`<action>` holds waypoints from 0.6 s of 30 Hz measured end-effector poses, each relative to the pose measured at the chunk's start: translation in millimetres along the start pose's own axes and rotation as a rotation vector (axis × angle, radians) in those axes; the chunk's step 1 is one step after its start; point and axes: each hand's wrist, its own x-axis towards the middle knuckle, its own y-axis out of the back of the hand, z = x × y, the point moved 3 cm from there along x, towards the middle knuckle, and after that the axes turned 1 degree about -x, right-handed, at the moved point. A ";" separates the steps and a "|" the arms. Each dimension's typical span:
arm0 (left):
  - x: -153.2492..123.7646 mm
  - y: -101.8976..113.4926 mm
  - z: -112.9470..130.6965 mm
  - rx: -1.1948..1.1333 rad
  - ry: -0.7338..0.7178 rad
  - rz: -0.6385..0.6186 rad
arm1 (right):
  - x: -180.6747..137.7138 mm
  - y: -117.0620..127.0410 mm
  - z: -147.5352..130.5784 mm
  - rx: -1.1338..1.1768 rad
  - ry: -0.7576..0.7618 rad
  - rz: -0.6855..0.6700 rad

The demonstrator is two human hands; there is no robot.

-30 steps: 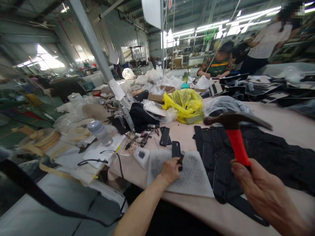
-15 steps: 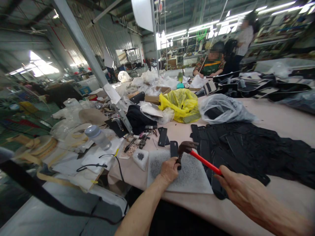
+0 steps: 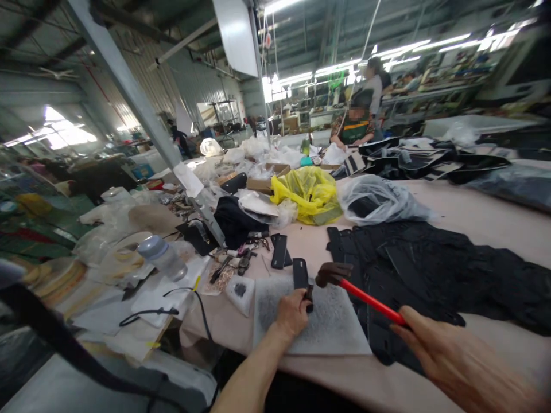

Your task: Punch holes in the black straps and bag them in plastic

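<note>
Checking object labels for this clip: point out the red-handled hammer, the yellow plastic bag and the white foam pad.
red-handled hammer (image 3: 373,301), head view, middle of the red handle.
yellow plastic bag (image 3: 307,192), head view, its crumpled top.
white foam pad (image 3: 340,330), head view, bare right part.

Our left hand (image 3: 291,313) rests on the white pad (image 3: 331,327), its fingers (image 3: 302,298) pinching a small dark punch (image 3: 309,296) upright, with a black strip (image 3: 300,273) just beyond them. Our right hand (image 3: 434,338) grips the hammer (image 3: 357,288) by its red handle; the head hangs just right of the punch. Black pieces (image 3: 430,269) cover the bench (image 3: 495,223) beyond the right fingers.
</note>
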 end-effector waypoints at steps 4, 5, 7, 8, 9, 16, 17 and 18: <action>-0.6 -1.9 -4.4 -0.042 0.012 0.055 | 2.7 -20.6 32.2 0.013 -0.167 -0.193; 0.1 -3.4 -7.9 -0.061 0.017 0.072 | 4.5 -29.0 40.6 0.074 -0.204 -0.205; 3.0 -7.0 -16.6 -0.094 0.029 0.110 | 9.3 -48.2 57.6 0.149 -0.259 -0.194; 4.7 -8.4 -20.4 -0.103 0.023 0.137 | 11.6 -57.7 66.2 0.152 -0.293 -0.173; 6.3 -9.5 -23.1 -0.114 0.011 0.157 | 13.3 -66.5 74.1 0.125 -0.321 -0.155; 7.4 -1.2 -18.5 -0.096 0.005 0.197 | 19.6 -84.5 75.4 -0.113 -0.338 -0.007; 6.6 0.4 -16.4 -0.087 0.011 0.182 | 22.5 -83.9 64.1 -0.146 -0.288 0.028; 5.8 1.6 -14.2 -0.081 0.015 0.162 | 25.8 -84.7 49.8 -0.163 -0.219 0.059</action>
